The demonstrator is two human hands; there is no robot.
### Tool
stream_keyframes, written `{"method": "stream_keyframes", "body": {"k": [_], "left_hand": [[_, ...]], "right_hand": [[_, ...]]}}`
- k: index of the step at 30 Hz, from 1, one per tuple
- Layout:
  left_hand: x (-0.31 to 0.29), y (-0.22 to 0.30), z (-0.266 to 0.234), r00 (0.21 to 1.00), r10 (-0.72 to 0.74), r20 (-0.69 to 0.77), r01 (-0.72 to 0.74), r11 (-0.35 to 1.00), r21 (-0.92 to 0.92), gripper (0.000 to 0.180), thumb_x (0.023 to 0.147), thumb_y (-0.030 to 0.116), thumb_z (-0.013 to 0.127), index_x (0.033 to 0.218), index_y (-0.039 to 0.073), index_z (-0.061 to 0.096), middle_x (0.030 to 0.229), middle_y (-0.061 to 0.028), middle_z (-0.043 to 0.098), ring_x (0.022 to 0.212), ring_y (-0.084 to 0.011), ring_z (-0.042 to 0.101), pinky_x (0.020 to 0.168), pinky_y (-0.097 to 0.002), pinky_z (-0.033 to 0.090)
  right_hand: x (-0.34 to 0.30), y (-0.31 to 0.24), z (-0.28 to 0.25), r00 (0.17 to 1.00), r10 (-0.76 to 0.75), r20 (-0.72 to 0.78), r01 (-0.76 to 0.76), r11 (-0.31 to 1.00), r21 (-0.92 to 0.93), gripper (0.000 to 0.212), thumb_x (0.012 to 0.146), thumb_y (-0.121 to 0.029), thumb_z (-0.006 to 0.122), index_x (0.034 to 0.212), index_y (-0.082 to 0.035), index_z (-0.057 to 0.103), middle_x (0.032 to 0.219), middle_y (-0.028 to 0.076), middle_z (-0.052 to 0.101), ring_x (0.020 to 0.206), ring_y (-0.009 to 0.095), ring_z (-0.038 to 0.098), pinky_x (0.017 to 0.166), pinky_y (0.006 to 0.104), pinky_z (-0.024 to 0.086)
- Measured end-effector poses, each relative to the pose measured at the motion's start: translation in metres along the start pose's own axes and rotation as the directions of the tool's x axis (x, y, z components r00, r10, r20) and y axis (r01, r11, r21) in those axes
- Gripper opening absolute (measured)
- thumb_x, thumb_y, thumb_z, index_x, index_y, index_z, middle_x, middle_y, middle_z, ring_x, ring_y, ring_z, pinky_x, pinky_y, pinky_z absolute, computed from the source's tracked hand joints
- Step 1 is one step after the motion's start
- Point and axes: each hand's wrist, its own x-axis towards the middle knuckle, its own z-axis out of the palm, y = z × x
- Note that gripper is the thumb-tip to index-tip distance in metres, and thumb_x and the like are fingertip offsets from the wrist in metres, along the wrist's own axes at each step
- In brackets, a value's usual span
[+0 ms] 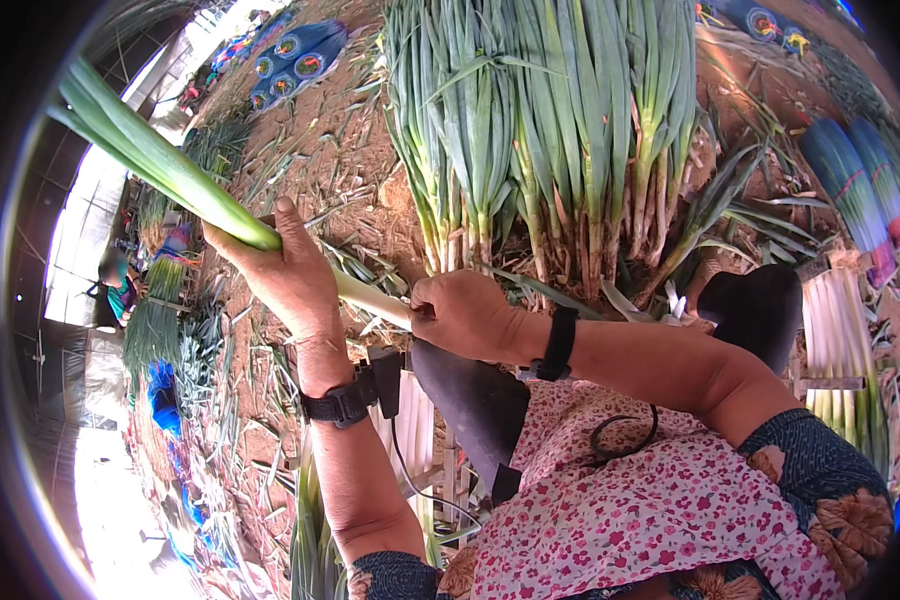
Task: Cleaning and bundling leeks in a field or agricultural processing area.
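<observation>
A long green onion (175, 180) lies slantwise across my hands, its green leaves pointing to the upper left. My left hand (288, 275) is wrapped round it where the leaves pass into the stem, with the thumb up along its side. My right hand (470, 315) is closed in a fist on the white lower end of the stem, and the very tip is hidden inside the fingers. Just beyond my hands stands a thick row of untrimmed green onions (570, 120), with brownish, dirty root ends toward me.
Stacked white-stemmed onions lie at the right (840, 330) and below my left forearm (417, 420). Wrapped blue bundles (300, 60) sit at the far left, others (850, 190) at the right. Leaf scraps litter the brown ground (340, 130). Another person (120, 285) is far left.
</observation>
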Motion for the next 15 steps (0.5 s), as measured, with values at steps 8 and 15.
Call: {"method": "stream_keyframes", "body": {"k": [8, 15], "left_hand": [[-0.001, 0.001, 0.007, 0.988, 0.154, -0.023, -0.152, 0.987, 0.046, 0.077, 0.086, 0.021, 0.062, 0.141, 0.000, 0.011, 0.091, -0.0138, 0.054, 0.074, -0.0206, 0.053, 0.069, -0.0316, 0.046], [-0.003, 0.006, -0.007, 0.989, -0.116, 0.094, 0.130, 0.977, -0.168, 0.073, 0.087, 0.017, 0.061, 0.142, 0.005, 0.014, 0.080, -0.0085, 0.053, 0.060, -0.0143, 0.051, 0.053, -0.0266, 0.045]], "right_hand": [[0.001, 0.001, 0.001, 0.996, -0.028, -0.079, 0.027, 0.999, -0.022, 0.010, 0.071, -0.015, 0.061, 0.071, -0.006, 0.063, 0.065, 0.013, 0.061, 0.059, 0.031, 0.060, 0.057, 0.0395, 0.048], [0.004, 0.030, -0.003, 0.994, 0.071, -0.084, -0.061, 0.991, 0.120, 0.011, 0.073, -0.016, 0.061, 0.069, -0.008, 0.066, 0.062, 0.010, 0.061, 0.053, 0.022, 0.059, 0.051, 0.0350, 0.047]]}}
